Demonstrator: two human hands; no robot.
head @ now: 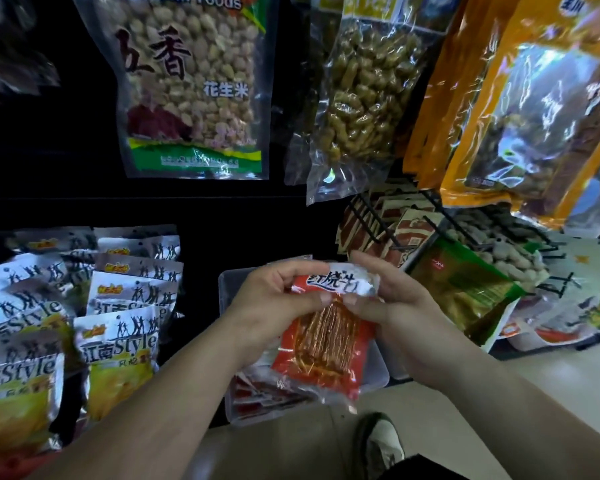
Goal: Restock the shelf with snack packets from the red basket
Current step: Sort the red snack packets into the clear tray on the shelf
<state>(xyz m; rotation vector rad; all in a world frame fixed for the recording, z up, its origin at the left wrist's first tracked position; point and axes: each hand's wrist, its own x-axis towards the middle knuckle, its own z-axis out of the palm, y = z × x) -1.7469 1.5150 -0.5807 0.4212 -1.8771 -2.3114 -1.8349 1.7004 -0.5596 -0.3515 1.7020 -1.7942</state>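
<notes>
- Large clear peanut bag (191, 84), hanging well above the red snack packet (326, 348), to its left.
- Orange bags (534, 109), hanging above and right of the packet.
- Silver-and-yellow packets (118, 341), in rows left of the packet.
- Clear plastic tray (378, 372), directly beneath the packet, holding more red packs.
- Packet itself, held in mid-air.
- Left hand (267, 306) and right hand (395, 306), fingers curled, pinching the packet's top edge from either side.

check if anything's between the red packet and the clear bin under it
Nothing visible does. The left hand and right hand hold the red packet over the clear bin, whose top is open.
</notes>
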